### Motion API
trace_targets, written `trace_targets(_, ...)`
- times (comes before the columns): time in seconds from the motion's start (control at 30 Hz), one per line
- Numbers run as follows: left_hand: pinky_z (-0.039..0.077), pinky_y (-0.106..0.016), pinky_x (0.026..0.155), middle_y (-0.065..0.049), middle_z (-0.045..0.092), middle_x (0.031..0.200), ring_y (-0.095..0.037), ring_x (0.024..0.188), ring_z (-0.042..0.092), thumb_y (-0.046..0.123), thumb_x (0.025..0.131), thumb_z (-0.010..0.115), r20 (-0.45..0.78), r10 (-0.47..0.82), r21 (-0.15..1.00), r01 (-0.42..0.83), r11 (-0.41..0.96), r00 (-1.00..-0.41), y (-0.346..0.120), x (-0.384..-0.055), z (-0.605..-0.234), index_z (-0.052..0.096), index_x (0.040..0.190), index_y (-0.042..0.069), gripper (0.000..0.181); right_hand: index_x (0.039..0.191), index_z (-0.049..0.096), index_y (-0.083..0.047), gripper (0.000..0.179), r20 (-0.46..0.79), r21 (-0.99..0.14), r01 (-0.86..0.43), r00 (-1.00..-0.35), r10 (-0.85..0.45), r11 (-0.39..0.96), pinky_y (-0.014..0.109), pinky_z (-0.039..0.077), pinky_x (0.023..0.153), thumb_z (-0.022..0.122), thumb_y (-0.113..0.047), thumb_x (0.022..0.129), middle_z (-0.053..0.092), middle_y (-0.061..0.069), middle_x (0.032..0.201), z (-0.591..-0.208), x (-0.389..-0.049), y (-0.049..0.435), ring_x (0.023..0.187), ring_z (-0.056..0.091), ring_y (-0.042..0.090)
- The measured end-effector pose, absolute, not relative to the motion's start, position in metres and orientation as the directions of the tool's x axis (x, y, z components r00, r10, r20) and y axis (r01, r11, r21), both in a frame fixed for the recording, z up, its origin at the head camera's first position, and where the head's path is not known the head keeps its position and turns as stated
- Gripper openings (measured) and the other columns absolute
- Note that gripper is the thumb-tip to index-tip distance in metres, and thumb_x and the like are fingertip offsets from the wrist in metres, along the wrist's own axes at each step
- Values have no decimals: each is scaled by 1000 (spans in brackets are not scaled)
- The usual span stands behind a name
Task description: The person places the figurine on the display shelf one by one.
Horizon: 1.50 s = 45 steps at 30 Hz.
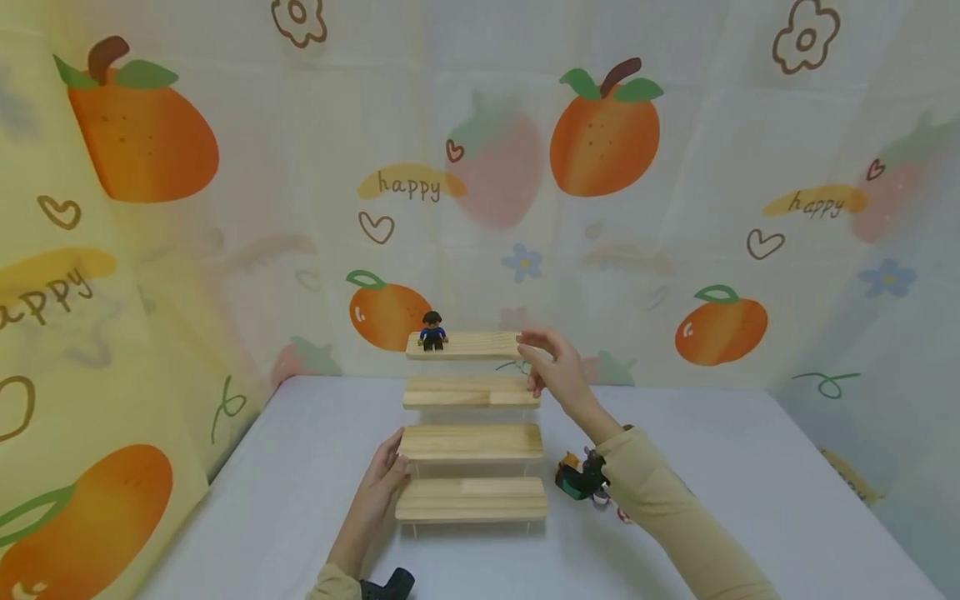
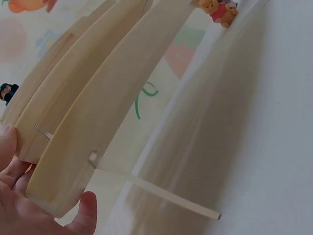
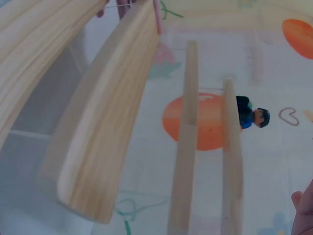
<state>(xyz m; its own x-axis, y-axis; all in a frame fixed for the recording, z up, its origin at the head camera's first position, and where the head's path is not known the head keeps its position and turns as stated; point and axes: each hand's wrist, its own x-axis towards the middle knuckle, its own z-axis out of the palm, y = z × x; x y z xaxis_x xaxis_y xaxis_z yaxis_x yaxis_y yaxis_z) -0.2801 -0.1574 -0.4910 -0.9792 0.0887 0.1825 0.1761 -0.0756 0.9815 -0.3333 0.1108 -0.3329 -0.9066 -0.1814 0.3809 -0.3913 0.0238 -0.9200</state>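
Note:
A wooden tiered stand [image 1: 472, 442] with several pale plank shelves stands in the middle of the table. My left hand [image 1: 381, 473] grips the left end of a middle shelf. In the left wrist view its fingers [image 2: 88, 213] curl about the plank ends. My right hand [image 1: 555, 367] is at the right end of the top shelf, its fingers loosely bent; no object shows in it. A small toy figure [image 1: 432, 332], in black and blue with a dark cap, stands upright at the top shelf's left end. Only a little of the right hand [image 3: 304, 210] shows in the right wrist view.
Several small toys [image 1: 581, 477] lie right of the stand, partly behind the right sleeve. An orange bear figure [image 2: 220, 11] in a red top shows in the left wrist view. A white-covered table [image 1: 300, 450] backs onto a fruit-printed cloth [image 1: 480, 275].

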Motion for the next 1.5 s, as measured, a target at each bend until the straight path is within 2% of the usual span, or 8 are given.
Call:
trace_targets(0.13, 24, -50, 100, -17, 18, 145, -31, 129, 19, 21, 95, 45, 201, 93, 977, 192, -93, -975, -159, -280, -490, 24, 139, 3, 53, 119, 48, 6, 36, 371, -920, -386, -912, -173, 62, 23, 45, 38, 56, -14, 90, 49, 25, 119, -340, -331, 120, 41, 50, 14)
trace_targets(0.23, 25, -43, 101, -14, 20, 144, -27, 129, 21, 20, 94, 46, 208, 85, 975, 200, -91, -974, -159, -282, -491, 25, 139, 3, 52, 116, 51, 6, 32, 362, -919, -382, -916, -175, 98, 26, 45, 38, 56, -12, 90, 51, 24, 117, -339, -325, 124, 43, 51, 28)
trace_targets(0.33, 29, -35, 99, -13, 23, 143, -25, 129, 23, 22, 94, 47, 224, 71, 973, 219, -72, -972, -160, -283, -493, 26, 139, 3, 53, 114, 53, 4, 31, 353, -918, -376, -920, -172, 128, 28, 46, 39, 56, -15, 90, 53, 23, 114, -345, -323, 130, 46, 52, 34)
trace_targets(0.53, 25, -21, 98, -13, 24, 143, -22, 130, 22, 24, 94, 47, 247, 63, 969, 244, -47, -967, -159, -281, -493, 26, 139, 2, 54, 115, 54, 3, 31, 329, -928, -347, -934, -141, 135, 26, 46, 38, 55, -16, 90, 54, 22, 114, -366, -323, 143, 44, 53, 21)
trace_targets(0.73, 22, -23, 100, -15, 23, 143, -24, 130, 21, 24, 93, 48, 269, 58, 963, 269, -13, -961, -160, -283, -491, 26, 138, -1, 55, 113, 55, 5, 31, 292, -947, -301, -952, -92, 113, 27, 48, 42, 57, -14, 89, 55, 21, 113, -386, -319, 151, 46, 54, 21)
trace_targets(0.93, 25, -15, 96, -17, 25, 141, -26, 129, 22, 20, 93, 49, 287, 55, 958, 287, 1, -956, -159, -283, -495, 28, 136, -4, 53, 109, 57, 4, 28, 248, -959, -250, -968, -30, 135, 26, 50, 47, 58, -15, 88, 59, 18, 107, -408, -312, 158, 50, 56, 18)
trace_targets(1.23, 21, -32, 102, -12, 29, 141, -23, 129, 24, 28, 93, 49, 254, 31, 965, 255, 62, -967, -159, -281, -494, 30, 138, 0, 56, 106, 58, 4, 28, 257, -958, -254, -966, 10, 132, 28, 49, 44, 60, -18, 87, 60, 19, 104, -431, -308, 167, 49, 57, 20)
trace_targets(1.5, 22, -32, 101, -13, 28, 141, -25, 129, 23, 29, 93, 48, 262, 47, 961, 266, 81, -964, -159, -280, -494, 29, 138, -1, 57, 105, 57, -1, 33, 222, -956, -212, -975, 26, 205, 29, 47, 38, 63, -25, 84, 57, 22, 106, -444, -305, 177, 43, 54, 15)
